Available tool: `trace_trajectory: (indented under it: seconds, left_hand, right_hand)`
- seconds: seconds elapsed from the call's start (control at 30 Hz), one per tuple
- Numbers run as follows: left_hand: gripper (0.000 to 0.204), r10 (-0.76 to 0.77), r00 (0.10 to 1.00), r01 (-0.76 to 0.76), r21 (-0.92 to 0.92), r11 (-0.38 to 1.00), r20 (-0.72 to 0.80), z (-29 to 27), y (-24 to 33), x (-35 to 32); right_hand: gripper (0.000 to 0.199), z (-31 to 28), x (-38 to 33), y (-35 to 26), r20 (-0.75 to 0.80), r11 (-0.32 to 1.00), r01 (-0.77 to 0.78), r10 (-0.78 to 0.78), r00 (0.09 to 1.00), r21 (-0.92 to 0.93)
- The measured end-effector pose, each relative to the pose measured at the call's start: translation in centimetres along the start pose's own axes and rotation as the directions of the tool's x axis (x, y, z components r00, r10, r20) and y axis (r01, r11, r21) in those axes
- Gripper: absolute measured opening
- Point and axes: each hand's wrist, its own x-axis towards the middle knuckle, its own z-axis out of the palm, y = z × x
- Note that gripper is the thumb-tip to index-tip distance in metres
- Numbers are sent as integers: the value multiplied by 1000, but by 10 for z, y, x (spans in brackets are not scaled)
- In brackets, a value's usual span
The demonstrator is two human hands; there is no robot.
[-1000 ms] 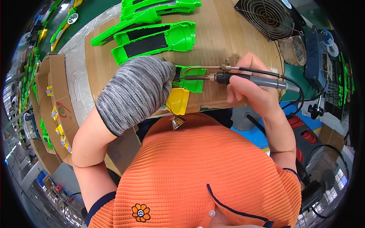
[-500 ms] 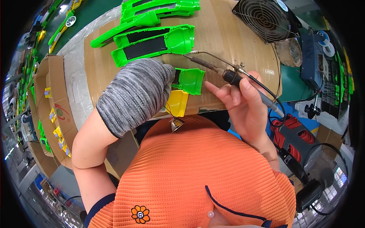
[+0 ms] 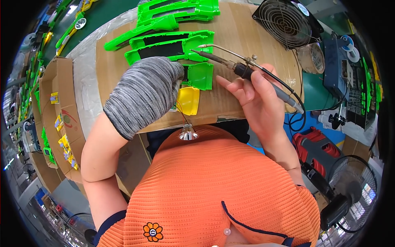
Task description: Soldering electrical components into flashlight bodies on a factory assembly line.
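Note:
My left hand, in a grey knitted glove, is closed on a flashlight housing with a green end and a yellow piece. Its fingertips and the middle of the housing are hidden behind the glove. Thin wires run down from it to a silvery lamp reflector, which hangs at the table's near edge. Bare and closed, my right hand grips a soldering iron with a thin metal feed tube along it. The iron's tip points left, appearing over a green shell's end; contact cannot be made out.
Several green shells with black inlays lie on the cardboard sheet. At the far right stand a black fan, a round pot and a blue box-shaped unit. An open carton with yellow pieces is at the left.
Both hands have moved a little away from my body. The soldering iron has shifted left and farther off. The hanging reflector has swung so that its shiny mouth shows.

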Motion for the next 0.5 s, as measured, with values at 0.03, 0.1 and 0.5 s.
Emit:
trace_trajectory:
  seconds: [0.03,0.1,0.5]
  left_hand:
    - [12,-14,1000,13,27,1000,24,3,-1,0]
    - [12,-13,999,10,71,997,36,-1,2,-3]
    - [28,457,708,-604,127,786,537,4,34,-40]
  right_hand:
    - [5,-1,-1,-2,3,1000,4,-4,1000,-1]
    - [7,-4,-5,-5,-41,999,28,-30,999,-42]
    - [5,-17,-16,-15,-116,988,139,-147,982,-68]
